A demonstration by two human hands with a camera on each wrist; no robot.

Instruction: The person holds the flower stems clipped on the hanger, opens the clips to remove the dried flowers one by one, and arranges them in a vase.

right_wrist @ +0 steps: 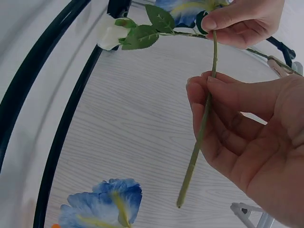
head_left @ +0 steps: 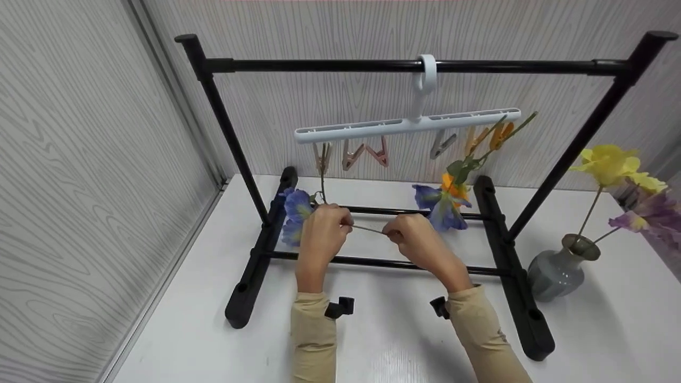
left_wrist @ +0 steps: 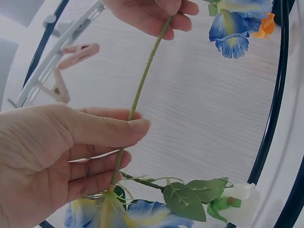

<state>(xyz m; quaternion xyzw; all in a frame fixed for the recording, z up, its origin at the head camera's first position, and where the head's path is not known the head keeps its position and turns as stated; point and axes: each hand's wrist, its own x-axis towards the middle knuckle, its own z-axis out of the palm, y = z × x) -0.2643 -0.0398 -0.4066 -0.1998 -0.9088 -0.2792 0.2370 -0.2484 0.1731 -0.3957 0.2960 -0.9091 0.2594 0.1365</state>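
An artificial blue flower [head_left: 297, 208] with a thin green stem [head_left: 367, 229] is held level between both hands over the black rack's base. My left hand [head_left: 343, 225] pinches the stem close to the bloom, where a leaf [left_wrist: 190, 200] and a white bud [left_wrist: 240, 197] branch off. My right hand [head_left: 393, 234] pinches the stem [right_wrist: 205, 118] nearer its cut end, which pokes out below the fingers. In the left wrist view the stem [left_wrist: 145, 71] runs from my thumb up to the right hand [left_wrist: 152, 14]. The left hand [right_wrist: 242, 21] shows at the top of the right wrist view.
A white clip hanger [head_left: 407, 125] hangs on the rack's top bar [head_left: 330, 66], with pink clips [head_left: 365, 153] and an orange clip [head_left: 500, 135] holding a second blue-and-orange flower [head_left: 444, 203]. A grey vase [head_left: 557, 271] with yellow and purple flowers stands right, on the white table [head_left: 181, 319].
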